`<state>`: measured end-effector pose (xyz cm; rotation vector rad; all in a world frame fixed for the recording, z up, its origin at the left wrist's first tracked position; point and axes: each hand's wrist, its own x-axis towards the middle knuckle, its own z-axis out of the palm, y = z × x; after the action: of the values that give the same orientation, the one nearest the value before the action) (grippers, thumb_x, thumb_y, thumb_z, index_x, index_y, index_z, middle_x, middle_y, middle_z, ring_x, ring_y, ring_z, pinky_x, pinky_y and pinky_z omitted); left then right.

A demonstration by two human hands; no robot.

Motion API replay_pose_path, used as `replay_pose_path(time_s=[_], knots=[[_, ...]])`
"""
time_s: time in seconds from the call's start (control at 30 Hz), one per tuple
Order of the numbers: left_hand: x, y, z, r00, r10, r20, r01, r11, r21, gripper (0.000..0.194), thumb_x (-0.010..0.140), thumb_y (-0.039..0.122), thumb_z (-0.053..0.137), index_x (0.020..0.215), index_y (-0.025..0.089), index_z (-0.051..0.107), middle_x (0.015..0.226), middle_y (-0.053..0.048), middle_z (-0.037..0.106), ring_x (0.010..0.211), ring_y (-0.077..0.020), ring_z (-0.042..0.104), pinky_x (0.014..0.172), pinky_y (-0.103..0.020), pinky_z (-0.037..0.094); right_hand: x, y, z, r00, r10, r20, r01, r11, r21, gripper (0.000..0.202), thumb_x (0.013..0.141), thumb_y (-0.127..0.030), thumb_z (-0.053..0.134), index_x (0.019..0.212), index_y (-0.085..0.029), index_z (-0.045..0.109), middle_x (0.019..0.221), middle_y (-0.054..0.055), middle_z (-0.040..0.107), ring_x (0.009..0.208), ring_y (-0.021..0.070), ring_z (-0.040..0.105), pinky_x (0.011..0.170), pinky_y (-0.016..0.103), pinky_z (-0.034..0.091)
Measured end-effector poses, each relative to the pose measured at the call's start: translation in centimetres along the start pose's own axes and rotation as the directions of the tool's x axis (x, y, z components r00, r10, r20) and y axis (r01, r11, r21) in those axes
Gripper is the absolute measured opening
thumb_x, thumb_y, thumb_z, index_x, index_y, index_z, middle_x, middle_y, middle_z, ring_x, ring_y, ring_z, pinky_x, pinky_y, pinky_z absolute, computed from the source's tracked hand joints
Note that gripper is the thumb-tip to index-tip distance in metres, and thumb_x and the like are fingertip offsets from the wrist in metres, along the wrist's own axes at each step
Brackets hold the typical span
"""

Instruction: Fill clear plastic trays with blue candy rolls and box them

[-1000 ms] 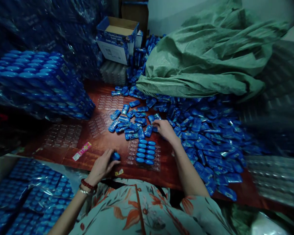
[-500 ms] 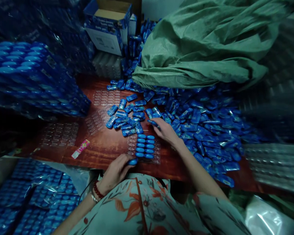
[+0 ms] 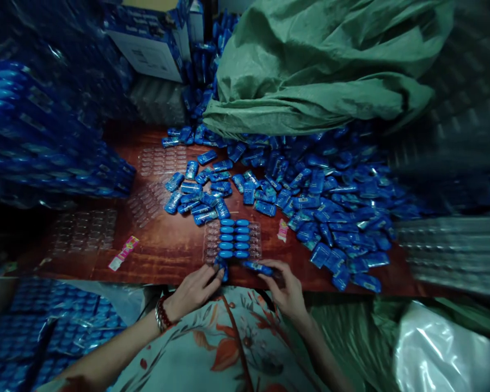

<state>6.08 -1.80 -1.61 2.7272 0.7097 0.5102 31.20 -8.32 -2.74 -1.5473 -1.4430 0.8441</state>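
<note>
head view: left hand (image 3: 196, 287) closed on blue piece (image 3: 223, 270) at near edge of table (image 3: 159, 247); right hand (image 3: 286, 287) clamped on blue packet (image 3: 258, 267), just right of it. clear tray (image 3: 255, 239) with two columns of blue capsules (image 3: 226, 238) just beyond; packet pile (image 3: 335, 201) on right, green sheet (image 3: 318, 76) at far side.

Heaped packets (image 3: 338, 212) and stacked trays (image 3: 449, 256) suggest a workshop.
</note>
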Motion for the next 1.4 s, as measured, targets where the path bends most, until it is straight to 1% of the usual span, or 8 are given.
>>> replay_pose_path(time_s=[0.27, 0.4, 0.5, 0.67, 0.83, 1.0, 1.13, 1.4], knots=[[-1.3, 0.6, 0.4, 0.999, -0.032, -0.004, 0.032, 0.999, -0.019, 0.034, 0.093, 0.015, 0.032, 0.124, 0.015, 0.045, 0.100, -0.014, 0.062, 0.095, -0.0180, 0.058, 0.074, -0.028, 0.054, -1.5, 2.1, 0.4, 0.917, -0.366, 0.156, 0.397, 0.875, -0.277, 0.034, 0.086, -0.009, 0.042, 0.116, -0.020, 0.052, 0.114, 0.012, 0.061, 0.107, 0.0182, 0.058, 0.084, 0.033, 0.054], [-1.0, 0.8, 0.5, 0.998, -0.058, -0.029, 0.057, 0.997, -0.042, 0.031, 0.094, 0.016, 0.032, 0.120, 0.017, 0.048, 0.097, -0.012, 0.062, 0.090, -0.0168, 0.059, 0.072, -0.028, 0.054, -1.0, 1.5, -0.2, 0.845, -0.444, 0.297, 0.532, 0.753, -0.387, 0.031, 0.086, -0.013, 0.044, 0.114, -0.018, 0.056, 0.112, 0.014, 0.063, 0.110, 0.0209, 0.057, 0.085, 0.037, 0.053], [-0.9, 0.7, 0.6, 0.995, -0.099, -0.025, 0.097, 0.993, -0.061, 0.030, 0.095, 0.024, 0.033, 0.119, 0.017, 0.049, 0.086, -0.008, 0.059, 0.079, -0.0148, 0.058, 0.066, -0.025, 0.053, -0.6, 0.8, -0.3, 0.824, -0.472, 0.314, 0.567, 0.705, -0.427, 0.028, 0.086, -0.013, 0.045, 0.111, -0.017, 0.059, 0.109, 0.015, 0.065, 0.106, 0.0211, 0.059, 0.084, 0.035, 0.054], [-1.2, 0.7, 0.8, 0.969, -0.224, -0.104, 0.211, 0.970, -0.124, 0.037, 0.093, 0.030, 0.039, 0.128, 0.019, 0.043, 0.078, -0.002, 0.049, 0.064, -0.0103, 0.051, 0.056, -0.019, 0.048, -0.5, 0.1, -0.4, 0.825, -0.454, 0.335, 0.564, 0.641, -0.520, 0.028, 0.088, -0.016, 0.043, 0.110, -0.019, 0.060, 0.105, 0.012, 0.066, 0.098, 0.0203, 0.062, 0.081, 0.034, 0.055], [-1.1, 1.0, 0.8, 0.876, -0.480, -0.047, 0.445, 0.842, -0.305, 0.032, 0.090, 0.018, 0.044, 0.120, 0.023, 0.051, 0.112, -0.009, 0.042, 0.089, -0.0115, 0.056, 0.074, -0.022, 0.051, -0.6, 0.3, -0.3, 0.824, -0.428, 0.371, 0.566, 0.658, -0.497, 0.030, 0.088, -0.013, 0.041, 0.113, -0.017, 0.058, 0.102, 0.013, 0.065, 0.096, 0.0199, 0.062, 0.077, 0.033, 0.055], [-1.3, 0.7, 0.9, 0.905, -0.423, 0.036, 0.398, 0.816, -0.420, 0.034, 0.090, 0.014, 0.040, 0.122, 0.023, 0.049, 0.115, -0.009, 0.045, 0.101, -0.0137, 0.056, 0.082, -0.024, 0.051, 0.1, -0.1, 0.1, 0.901, -0.282, 0.329, 0.404, 0.823, -0.400, 0.032, 0.089, -0.011, 0.039, 0.115, -0.019, 0.055, 0.101, 0.010, 0.062, 0.091, 0.0169, 0.062, 0.077, 0.028, 0.055], [-1.8, 0.0, 0.8, 0.925, -0.352, 0.140, 0.379, 0.864, -0.332, 0.040, 0.091, 0.012, 0.035, 0.128, 0.024, 0.043, 0.119, -0.010, 0.047, 0.105, -0.0168, 0.055, 0.083, -0.029, 0.052, 1.0, -0.5, 0.3, 0.943, -0.179, 0.282, 0.253, 0.934, -0.254, 0.029, 0.090, -0.016, 0.039, 0.113, -0.023, 0.055, 0.096, 0.007, 0.060, 0.085, 0.0144, 0.061, 0.074, 0.026, 0.055], [0.8, -1.7, 0.6, 0.899, -0.393, 0.192, 0.428, 0.882, -0.199, 0.050, 0.083, 0.035, 0.057, 0.128, 0.019, 0.040, 0.115, -0.013, 0.053, 0.102, -0.0270, 0.054, 0.087, -0.046, 0.048, 1.5, -1.0, 1.1, 0.963, -0.129, 0.235, 0.177, 0.965, -0.195, 0.022, 0.090, -0.020, 0.045, 0.108, -0.022, 0.057, 0.087, 0.005, 0.060, 0.079, 0.0155, 0.060, 0.074, 0.027, 0.052]])
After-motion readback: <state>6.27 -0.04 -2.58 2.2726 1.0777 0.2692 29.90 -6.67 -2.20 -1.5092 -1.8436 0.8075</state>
